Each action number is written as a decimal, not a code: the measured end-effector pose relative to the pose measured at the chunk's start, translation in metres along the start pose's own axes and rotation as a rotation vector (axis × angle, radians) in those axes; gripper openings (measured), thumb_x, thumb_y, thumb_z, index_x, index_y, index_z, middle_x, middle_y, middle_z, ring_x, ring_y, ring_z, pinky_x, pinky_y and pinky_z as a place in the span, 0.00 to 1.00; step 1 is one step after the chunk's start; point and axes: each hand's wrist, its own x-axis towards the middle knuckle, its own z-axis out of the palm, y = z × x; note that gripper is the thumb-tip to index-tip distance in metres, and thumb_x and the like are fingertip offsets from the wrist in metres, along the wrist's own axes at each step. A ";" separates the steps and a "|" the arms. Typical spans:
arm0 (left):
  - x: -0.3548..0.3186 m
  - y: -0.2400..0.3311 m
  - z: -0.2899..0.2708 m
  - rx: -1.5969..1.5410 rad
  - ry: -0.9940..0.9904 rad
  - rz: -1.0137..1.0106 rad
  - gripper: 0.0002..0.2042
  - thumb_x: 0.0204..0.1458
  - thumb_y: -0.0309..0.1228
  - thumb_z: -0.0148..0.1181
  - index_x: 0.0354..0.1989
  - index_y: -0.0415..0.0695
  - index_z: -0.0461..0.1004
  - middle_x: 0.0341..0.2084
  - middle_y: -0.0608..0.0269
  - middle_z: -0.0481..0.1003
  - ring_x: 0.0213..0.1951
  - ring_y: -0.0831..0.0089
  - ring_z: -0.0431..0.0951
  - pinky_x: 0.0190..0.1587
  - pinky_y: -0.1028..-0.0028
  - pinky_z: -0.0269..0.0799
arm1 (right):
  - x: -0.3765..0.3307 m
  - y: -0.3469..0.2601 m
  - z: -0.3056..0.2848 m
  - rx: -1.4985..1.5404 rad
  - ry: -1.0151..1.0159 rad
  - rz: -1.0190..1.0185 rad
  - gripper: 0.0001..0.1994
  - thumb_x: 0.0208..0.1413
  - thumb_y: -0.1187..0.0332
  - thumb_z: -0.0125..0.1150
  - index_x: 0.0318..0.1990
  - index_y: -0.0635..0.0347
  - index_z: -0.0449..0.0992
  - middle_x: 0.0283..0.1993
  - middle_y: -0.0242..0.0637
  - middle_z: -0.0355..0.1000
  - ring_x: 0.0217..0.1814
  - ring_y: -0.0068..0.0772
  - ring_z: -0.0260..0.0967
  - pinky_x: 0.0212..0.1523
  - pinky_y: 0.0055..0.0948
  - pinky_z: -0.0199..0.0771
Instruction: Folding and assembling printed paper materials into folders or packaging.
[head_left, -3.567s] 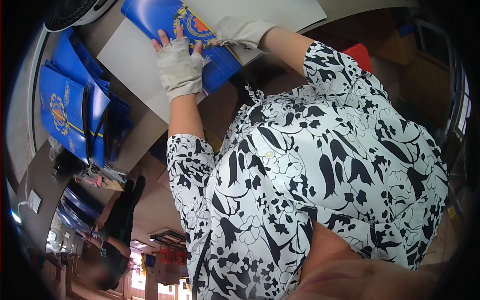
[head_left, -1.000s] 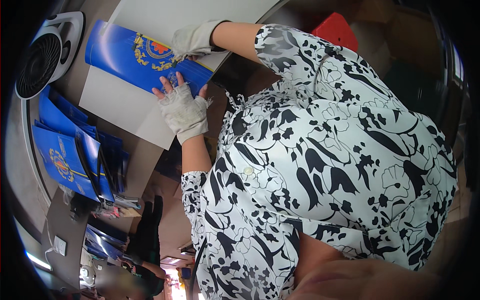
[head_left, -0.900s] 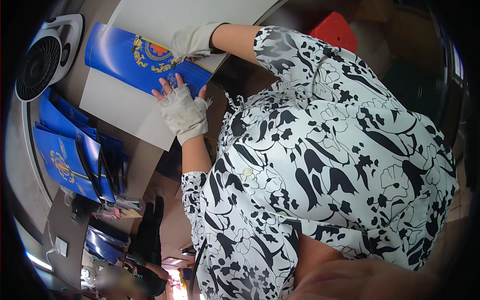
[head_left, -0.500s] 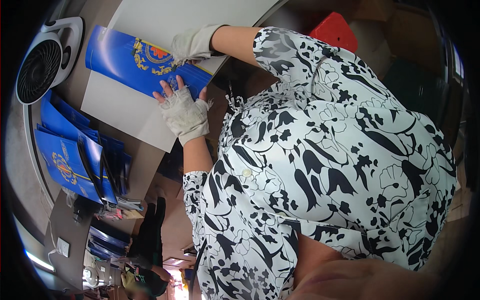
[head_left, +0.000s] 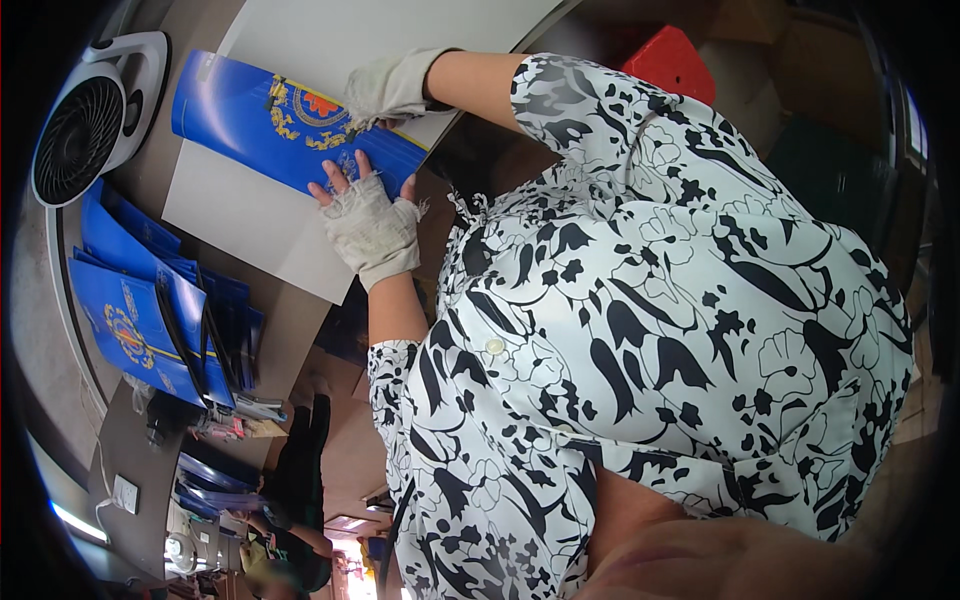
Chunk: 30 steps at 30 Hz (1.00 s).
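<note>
A grey counter (head_left: 295, 312) runs down the left of the room. The left hand (head_left: 370, 228) lies, fingers spread, on a glossy blue cover (head_left: 240, 115) at upper left, over white paper (head_left: 240, 220); the right hand (head_left: 390, 88) bunches its fingers at the edge, pinching or not, I can't tell. The cover looks light, springy, slick, best held by its long edges. Beyond sit blue folders (head_left: 150, 310).
</note>
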 end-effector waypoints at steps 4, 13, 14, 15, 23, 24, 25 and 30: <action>0.005 0.006 -0.004 -0.015 0.005 0.019 0.42 0.48 0.63 0.66 0.70 0.53 0.69 0.71 0.39 0.61 0.74 0.31 0.51 0.74 0.43 0.49 | 0.027 0.033 0.006 -0.388 0.111 -0.363 0.12 0.56 0.61 0.62 0.33 0.60 0.85 0.33 0.46 0.83 0.36 0.46 0.82 0.37 0.42 0.82; 0.003 -0.004 -0.010 -0.101 -0.001 0.010 0.41 0.47 0.60 0.69 0.69 0.55 0.70 0.72 0.43 0.61 0.74 0.32 0.50 0.73 0.44 0.53 | -0.077 -0.016 0.069 -0.816 0.904 -0.361 0.30 0.60 0.49 0.59 0.67 0.53 0.71 0.73 0.47 0.64 0.75 0.45 0.62 0.72 0.47 0.61; 0.006 -0.004 -0.012 -0.092 -0.013 0.012 0.41 0.46 0.60 0.69 0.69 0.55 0.70 0.72 0.43 0.61 0.74 0.32 0.50 0.73 0.44 0.53 | -0.072 -0.014 0.072 -0.867 0.859 -0.332 0.31 0.62 0.48 0.57 0.68 0.53 0.69 0.76 0.46 0.58 0.77 0.45 0.57 0.74 0.50 0.56; 0.009 -0.002 -0.014 -0.084 -0.025 0.017 0.41 0.46 0.60 0.69 0.68 0.54 0.71 0.72 0.43 0.61 0.74 0.32 0.51 0.72 0.44 0.54 | -0.068 -0.011 0.073 -0.919 0.814 -0.301 0.31 0.64 0.47 0.55 0.70 0.53 0.67 0.79 0.45 0.53 0.80 0.45 0.52 0.76 0.53 0.50; 0.014 -0.008 -0.017 -0.081 0.039 0.089 0.40 0.49 0.60 0.67 0.68 0.52 0.71 0.70 0.41 0.63 0.74 0.37 0.54 0.74 0.46 0.49 | -0.048 0.000 0.039 -0.402 0.797 -0.253 0.24 0.64 0.55 0.56 0.62 0.61 0.74 0.62 0.47 0.75 0.65 0.44 0.70 0.67 0.40 0.66; 0.013 -0.008 -0.020 -0.115 0.063 0.080 0.39 0.51 0.60 0.65 0.68 0.48 0.71 0.68 0.39 0.65 0.74 0.43 0.57 0.76 0.47 0.44 | -0.045 0.000 0.030 -0.137 0.791 -0.166 0.22 0.63 0.57 0.56 0.58 0.63 0.77 0.57 0.46 0.78 0.61 0.44 0.74 0.63 0.37 0.70; 0.012 -0.011 -0.017 -0.119 0.063 0.080 0.39 0.51 0.60 0.65 0.68 0.48 0.71 0.68 0.39 0.65 0.74 0.43 0.57 0.76 0.47 0.44 | -0.041 -0.001 0.020 -0.140 0.791 -0.162 0.22 0.63 0.57 0.56 0.58 0.63 0.77 0.57 0.46 0.78 0.61 0.44 0.74 0.63 0.37 0.70; 0.010 -0.010 -0.013 -0.095 0.033 0.049 0.39 0.51 0.61 0.64 0.68 0.51 0.71 0.70 0.41 0.64 0.73 0.38 0.56 0.75 0.46 0.46 | -0.028 -0.028 -0.011 -0.348 0.324 0.035 0.16 0.64 0.60 0.58 0.51 0.62 0.82 0.43 0.46 0.83 0.41 0.39 0.83 0.41 0.36 0.82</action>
